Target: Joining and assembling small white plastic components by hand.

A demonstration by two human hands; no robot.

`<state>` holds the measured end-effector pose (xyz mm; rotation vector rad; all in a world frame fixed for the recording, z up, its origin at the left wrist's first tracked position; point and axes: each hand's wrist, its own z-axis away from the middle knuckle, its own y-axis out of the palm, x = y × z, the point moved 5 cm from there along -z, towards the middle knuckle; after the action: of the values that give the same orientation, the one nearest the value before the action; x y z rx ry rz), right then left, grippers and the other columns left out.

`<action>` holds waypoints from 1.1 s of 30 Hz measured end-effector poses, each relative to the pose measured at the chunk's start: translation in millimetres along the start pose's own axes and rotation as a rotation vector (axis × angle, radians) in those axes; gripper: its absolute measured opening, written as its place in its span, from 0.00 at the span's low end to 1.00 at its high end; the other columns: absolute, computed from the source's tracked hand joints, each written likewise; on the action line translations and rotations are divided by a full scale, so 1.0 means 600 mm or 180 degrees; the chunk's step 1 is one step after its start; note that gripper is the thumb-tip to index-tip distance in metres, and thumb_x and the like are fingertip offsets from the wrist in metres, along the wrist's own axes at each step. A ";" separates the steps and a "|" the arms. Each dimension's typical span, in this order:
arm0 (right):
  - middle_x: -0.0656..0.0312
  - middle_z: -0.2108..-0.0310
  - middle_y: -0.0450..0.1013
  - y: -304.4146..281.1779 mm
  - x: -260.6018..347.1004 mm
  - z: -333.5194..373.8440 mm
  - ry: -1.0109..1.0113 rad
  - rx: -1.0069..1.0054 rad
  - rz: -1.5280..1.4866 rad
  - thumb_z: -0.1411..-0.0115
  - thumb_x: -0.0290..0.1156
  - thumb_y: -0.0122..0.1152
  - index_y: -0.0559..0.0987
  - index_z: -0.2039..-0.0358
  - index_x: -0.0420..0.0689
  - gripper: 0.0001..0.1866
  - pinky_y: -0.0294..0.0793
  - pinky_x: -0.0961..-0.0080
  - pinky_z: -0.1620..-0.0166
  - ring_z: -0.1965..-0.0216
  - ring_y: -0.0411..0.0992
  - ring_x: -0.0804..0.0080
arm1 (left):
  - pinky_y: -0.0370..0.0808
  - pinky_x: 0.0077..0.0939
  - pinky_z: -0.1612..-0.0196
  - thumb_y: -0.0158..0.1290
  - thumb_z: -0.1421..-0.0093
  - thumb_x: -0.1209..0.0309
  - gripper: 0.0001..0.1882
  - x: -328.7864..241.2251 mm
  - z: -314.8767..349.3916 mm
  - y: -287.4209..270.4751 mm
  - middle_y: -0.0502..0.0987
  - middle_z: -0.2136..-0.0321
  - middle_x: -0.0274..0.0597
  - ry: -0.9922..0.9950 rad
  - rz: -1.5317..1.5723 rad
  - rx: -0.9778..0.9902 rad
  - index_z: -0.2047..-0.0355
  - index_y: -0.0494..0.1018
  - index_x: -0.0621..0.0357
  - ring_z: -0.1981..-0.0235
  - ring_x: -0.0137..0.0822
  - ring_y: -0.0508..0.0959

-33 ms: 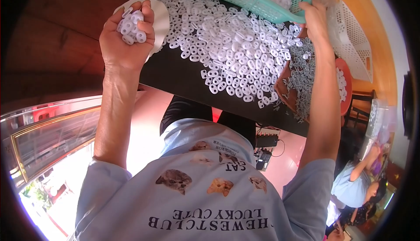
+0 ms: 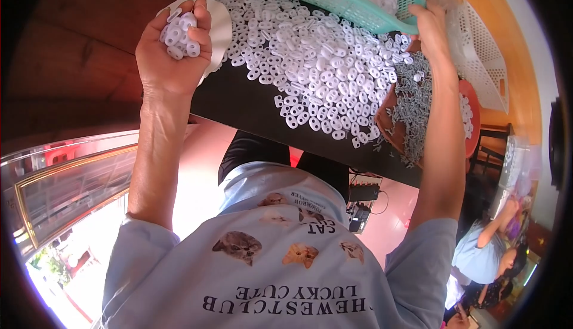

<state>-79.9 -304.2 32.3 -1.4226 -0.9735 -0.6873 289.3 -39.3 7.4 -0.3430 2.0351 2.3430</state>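
My left hand [image 2: 173,60] is palm up at the far left of the table, its fingers curled round a handful of white plastic pieces [image 2: 178,35]. They are small ovals with two holes. Under and behind this hand is a round cream-coloured dish [image 2: 221,27], partly hidden. At the far right my right hand [image 2: 431,27] grips the corner of a mint-green plastic basket [image 2: 334,8], which holds more whitish pieces. Between the hands a wide heap of the same two-hole pieces [image 2: 322,60] covers much of the dark table [image 2: 239,108].
Right of the heap, a brown tray [image 2: 388,114] holds many small grey parts [image 2: 413,99], partly behind my right forearm. Beyond stand a red bowl [image 2: 473,114] of white pieces and a white perforated basket [image 2: 486,48]. Another person [image 2: 483,248] is at the lower right.
The green basket and my right hand have shifted very slightly toward me. My left hand and its handful look the same.
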 end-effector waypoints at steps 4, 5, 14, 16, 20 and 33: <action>0.60 0.76 0.73 -0.001 0.014 0.039 0.0304 0.0081 -0.0056 0.37 0.30 0.57 0.78 0.60 0.35 0.11 0.62 0.77 0.84 0.84 0.67 0.74 | 0.80 0.31 0.69 0.42 0.32 0.67 0.18 -0.016 -0.016 0.042 0.78 0.56 0.58 0.0090 -0.0117 0.0148 0.55 0.73 0.73 0.58 0.47 0.80; 0.60 0.75 0.73 -0.001 0.015 0.042 0.0299 0.0055 -0.0062 0.37 0.31 0.57 0.77 0.61 0.35 0.11 0.63 0.78 0.83 0.84 0.67 0.75 | 0.80 0.30 0.69 0.42 0.33 0.68 0.18 -0.025 -0.023 0.059 0.78 0.56 0.58 0.0152 -0.0179 0.0210 0.55 0.73 0.73 0.58 0.48 0.80; 0.55 0.74 0.74 -0.012 -0.002 0.042 0.0378 0.0036 0.0049 0.41 0.33 0.56 0.76 0.53 0.35 0.18 0.67 0.72 0.86 0.85 0.70 0.68 | 0.79 0.24 0.77 0.42 0.33 0.68 0.14 -0.026 -0.223 0.211 0.80 0.67 0.51 0.1131 -0.0822 -0.0322 0.64 0.74 0.66 0.65 0.43 0.82; 0.55 0.75 0.73 0.001 0.011 0.041 0.0245 -0.0031 -0.0024 0.41 0.32 0.55 0.76 0.56 0.34 0.16 0.67 0.70 0.87 0.85 0.70 0.67 | 0.78 0.28 0.78 0.44 0.33 0.65 0.15 -0.047 -0.302 0.182 0.78 0.70 0.49 0.1085 -0.0809 -0.0213 0.67 0.73 0.65 0.68 0.44 0.81; 0.53 0.75 0.73 -0.002 -0.009 0.033 0.0079 -0.0136 -0.0120 0.41 0.31 0.55 0.75 0.59 0.34 0.15 0.69 0.69 0.84 0.82 0.73 0.66 | 0.79 0.42 0.71 0.48 0.35 0.60 0.15 -0.026 -0.460 0.125 0.76 0.71 0.48 0.0651 -0.1078 0.0178 0.71 0.71 0.59 0.70 0.47 0.78; 0.59 0.75 0.73 -0.001 0.020 0.055 0.0344 -0.0115 0.0095 0.38 0.35 0.56 0.77 0.56 0.37 0.16 0.65 0.73 0.86 0.83 0.69 0.71 | 0.69 0.35 0.43 0.46 0.32 0.56 0.26 0.047 -0.339 0.190 0.75 0.49 0.48 0.0060 -0.6409 0.0364 0.45 0.72 0.67 0.47 0.41 0.74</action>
<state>-79.0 -270.0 39.6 -1.4140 -0.8579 -0.7551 275.0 -259.4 88.3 -1.4021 0.6638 0.8211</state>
